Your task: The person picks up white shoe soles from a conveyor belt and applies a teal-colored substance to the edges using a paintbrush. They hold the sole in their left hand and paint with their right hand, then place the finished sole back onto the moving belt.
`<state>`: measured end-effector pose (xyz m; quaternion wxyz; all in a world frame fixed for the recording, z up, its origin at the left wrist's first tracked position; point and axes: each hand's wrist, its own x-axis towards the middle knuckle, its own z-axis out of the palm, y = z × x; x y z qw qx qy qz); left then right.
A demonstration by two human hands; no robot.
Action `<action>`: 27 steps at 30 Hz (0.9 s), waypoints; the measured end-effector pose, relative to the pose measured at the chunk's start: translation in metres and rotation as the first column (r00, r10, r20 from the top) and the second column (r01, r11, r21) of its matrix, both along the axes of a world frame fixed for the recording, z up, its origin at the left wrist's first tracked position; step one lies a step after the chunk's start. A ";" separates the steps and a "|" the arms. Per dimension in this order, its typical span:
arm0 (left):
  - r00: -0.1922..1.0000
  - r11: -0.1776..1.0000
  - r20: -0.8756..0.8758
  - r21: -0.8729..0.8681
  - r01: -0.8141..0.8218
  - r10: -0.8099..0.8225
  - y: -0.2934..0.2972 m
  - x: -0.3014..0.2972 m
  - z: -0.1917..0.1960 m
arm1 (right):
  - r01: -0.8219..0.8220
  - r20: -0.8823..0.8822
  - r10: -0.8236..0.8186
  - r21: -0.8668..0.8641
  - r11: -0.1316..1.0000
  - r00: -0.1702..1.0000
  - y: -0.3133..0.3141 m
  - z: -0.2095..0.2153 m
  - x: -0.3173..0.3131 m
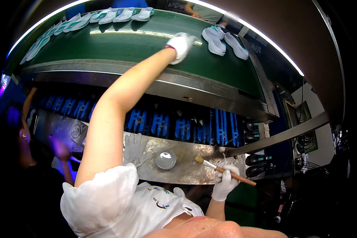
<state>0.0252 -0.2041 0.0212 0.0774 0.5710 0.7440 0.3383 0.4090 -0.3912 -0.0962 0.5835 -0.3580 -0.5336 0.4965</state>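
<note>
the brush sits in the gloved right hand, fingers closed round its wooden handle, bristles pointing left over the stained metal surface. just left of the bristles lies a round metal tin, and beyond it a spare white glove. the gloved left hand reaches up onto the green conveyor belt, fingers curled, holding nothing visible, near a pair of white shoe soles. more soles line the belt's far edge.
</note>
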 end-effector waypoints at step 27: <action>0.970 0.936 0.208 0.348 0.047 -0.126 -0.243 0.024 -0.022 | -0.326 0.659 0.232 0.020 0.945 0.715 -0.017 -0.088 -0.054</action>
